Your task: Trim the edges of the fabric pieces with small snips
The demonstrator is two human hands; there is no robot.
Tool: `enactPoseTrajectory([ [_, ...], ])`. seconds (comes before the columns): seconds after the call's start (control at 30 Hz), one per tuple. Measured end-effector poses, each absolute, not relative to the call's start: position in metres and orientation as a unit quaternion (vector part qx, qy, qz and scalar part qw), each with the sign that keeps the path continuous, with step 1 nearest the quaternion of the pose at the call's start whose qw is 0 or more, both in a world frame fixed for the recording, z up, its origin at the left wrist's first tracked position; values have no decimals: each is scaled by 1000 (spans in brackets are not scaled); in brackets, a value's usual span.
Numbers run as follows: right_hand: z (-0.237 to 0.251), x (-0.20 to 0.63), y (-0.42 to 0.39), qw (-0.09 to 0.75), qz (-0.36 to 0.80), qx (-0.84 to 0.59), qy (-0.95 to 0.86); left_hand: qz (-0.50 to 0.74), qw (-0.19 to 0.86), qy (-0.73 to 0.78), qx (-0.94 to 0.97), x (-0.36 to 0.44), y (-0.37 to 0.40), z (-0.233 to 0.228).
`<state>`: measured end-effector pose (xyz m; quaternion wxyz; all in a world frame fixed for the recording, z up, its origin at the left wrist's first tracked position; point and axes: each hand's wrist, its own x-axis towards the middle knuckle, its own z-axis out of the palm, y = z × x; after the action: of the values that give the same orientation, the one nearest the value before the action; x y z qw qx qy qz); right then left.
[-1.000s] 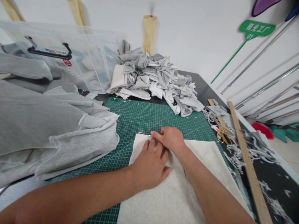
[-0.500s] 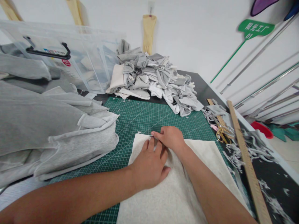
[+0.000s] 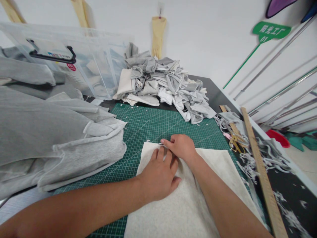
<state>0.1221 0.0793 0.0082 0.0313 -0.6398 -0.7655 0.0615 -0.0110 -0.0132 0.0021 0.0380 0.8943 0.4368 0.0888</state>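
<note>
A cream piece of cloth [image 3: 168,215] lies on a green cutting mat [image 3: 153,120] in front of me. My left hand [image 3: 159,177] rests palm down on it, open, fingers pointing at its far edge. Close against those fingertips, my right hand [image 3: 182,147] is closed at the cloth's far edge. The thin tip of a metal tool [image 3: 160,143] sticks out by my right thumb; the fist hides the rest, so I cannot tell its kind.
Grey fabric [image 3: 81,142] is heaped at left, before a clear plastic box [image 3: 94,69]. A crumpled pile of grey and white cloth [image 3: 160,79] lies behind the mat. At right are a wooden ruler [image 3: 262,172], gold-handled scissors [image 3: 234,145] and fabric scraps [image 3: 272,153].
</note>
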Motion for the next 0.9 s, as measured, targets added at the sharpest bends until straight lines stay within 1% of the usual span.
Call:
enactPoseTrajectory([
  [0.9,7,125,80,41,67,-639,-765,90,34,436,895,-11,-13,3],
])
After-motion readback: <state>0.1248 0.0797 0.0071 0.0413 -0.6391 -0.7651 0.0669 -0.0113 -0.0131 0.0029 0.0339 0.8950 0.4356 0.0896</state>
